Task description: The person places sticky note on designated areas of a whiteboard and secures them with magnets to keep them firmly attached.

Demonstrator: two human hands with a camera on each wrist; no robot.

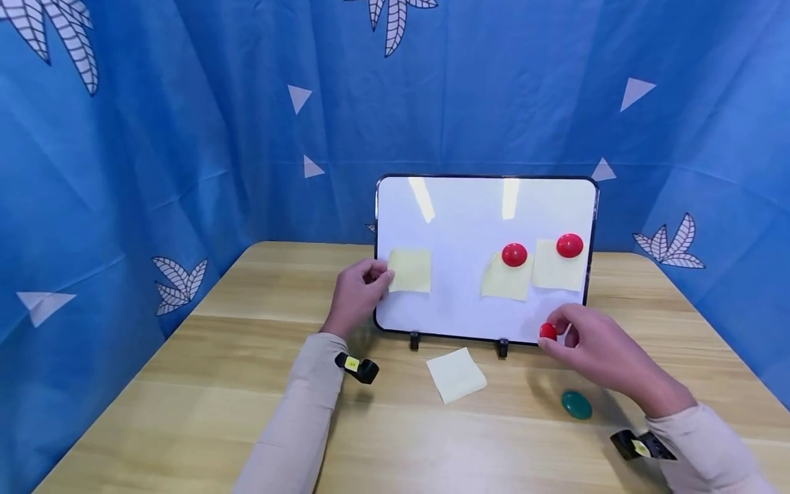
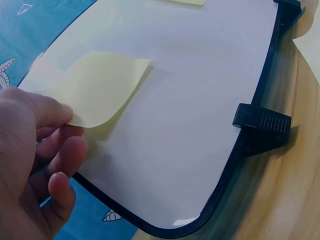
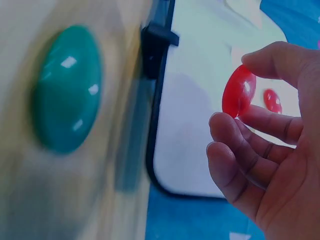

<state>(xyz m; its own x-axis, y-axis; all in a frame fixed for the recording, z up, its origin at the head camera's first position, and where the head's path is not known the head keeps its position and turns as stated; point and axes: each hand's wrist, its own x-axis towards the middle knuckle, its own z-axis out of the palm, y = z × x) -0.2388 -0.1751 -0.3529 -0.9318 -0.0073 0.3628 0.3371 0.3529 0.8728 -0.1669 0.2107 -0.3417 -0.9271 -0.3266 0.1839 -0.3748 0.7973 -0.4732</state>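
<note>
My left hand point(image 1: 361, 288) pinches the left edge of a yellow sticky note point(image 1: 410, 270) between thumb and fingers, against the left side of a small whiteboard point(image 1: 457, 213). In the left wrist view the note point(image 2: 107, 87) bows away from the board at its lower edge. Between the thumb and fingers of my right hand point(image 1: 595, 346) is a red round magnet point(image 3: 239, 91), held in front of the board's lower right corner. Two more notes hang at the board's right, each under a red magnet point(image 1: 514, 254).
A loose pale note point(image 1: 457, 375) lies on the wooden table point(image 1: 395, 446) before the board. Near my right wrist rests a green round magnet point(image 1: 577, 405). Black feet point(image 1: 503, 348) hold the board upright. Behind it hangs a blue patterned cloth point(image 1: 481, 89).
</note>
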